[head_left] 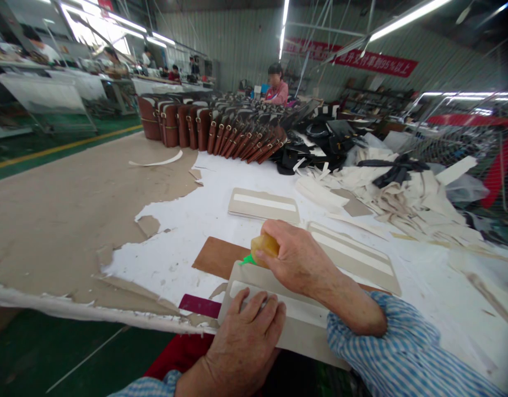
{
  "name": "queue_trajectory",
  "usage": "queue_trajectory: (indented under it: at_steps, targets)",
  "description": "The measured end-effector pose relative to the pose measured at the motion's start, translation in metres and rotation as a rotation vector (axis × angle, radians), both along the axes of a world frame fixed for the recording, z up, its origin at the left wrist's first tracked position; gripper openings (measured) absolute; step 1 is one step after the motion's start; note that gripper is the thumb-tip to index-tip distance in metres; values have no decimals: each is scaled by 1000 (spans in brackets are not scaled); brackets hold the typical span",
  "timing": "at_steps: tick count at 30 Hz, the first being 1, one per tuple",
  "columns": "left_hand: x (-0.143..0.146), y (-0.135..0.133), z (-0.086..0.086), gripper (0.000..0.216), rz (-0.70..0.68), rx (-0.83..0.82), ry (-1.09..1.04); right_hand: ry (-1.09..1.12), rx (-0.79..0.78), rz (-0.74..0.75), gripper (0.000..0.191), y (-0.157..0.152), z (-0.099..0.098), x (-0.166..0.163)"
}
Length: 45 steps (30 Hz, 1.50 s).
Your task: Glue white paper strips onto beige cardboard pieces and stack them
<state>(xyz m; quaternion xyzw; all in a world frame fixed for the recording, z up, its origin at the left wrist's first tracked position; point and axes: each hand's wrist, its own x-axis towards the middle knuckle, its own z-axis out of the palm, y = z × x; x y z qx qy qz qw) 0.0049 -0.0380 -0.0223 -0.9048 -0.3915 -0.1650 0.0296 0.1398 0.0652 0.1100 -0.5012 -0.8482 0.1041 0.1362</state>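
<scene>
My right hand (297, 259) is closed around a yellowish squeeze bottle with a green nozzle (264, 249). The nozzle tip points down at the far left corner of a beige panel (295, 322) with a white strip along it. Fingers of my left hand (248, 331) lie spread flat on this panel and its strip, near the table's front edge. Beneath the panel's far side a brown leather piece (216, 257) shows. A dark magenta strip (199, 306) sticks out to the left. Whether glue leaves the nozzle cannot be made out.
Stacked beige panels (263, 205) lie beyond my hands, and another beige panel (357, 259) lies to the right. A row of brown bags (221, 129) stands at the back. Black bags (320, 138) and cream scraps (403, 190) pile up at right. A person (277, 91) works behind.
</scene>
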Motion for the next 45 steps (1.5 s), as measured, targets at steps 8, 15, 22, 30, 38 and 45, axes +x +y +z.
queue_trajectory:
  at_steps: [8,15,22,30,38,45]
  targets:
    - [0,-1,1,50,-4,-35,8,-48,2,34,8,0,6,-2]
    - [0,-1,1,47,6,16,-4,-56,0,17,8,-2,9,5]
    - [-1,0,0,47,6,22,0,-62,-5,-1,9,-1,9,4]
    - [1,-1,1,46,4,1,-3,-34,41,44,6,1,5,-2]
    - [2,0,4,47,7,32,-3,-40,44,72,5,1,6,-2]
    - [1,-1,2,48,3,41,1,-56,31,66,7,0,9,2]
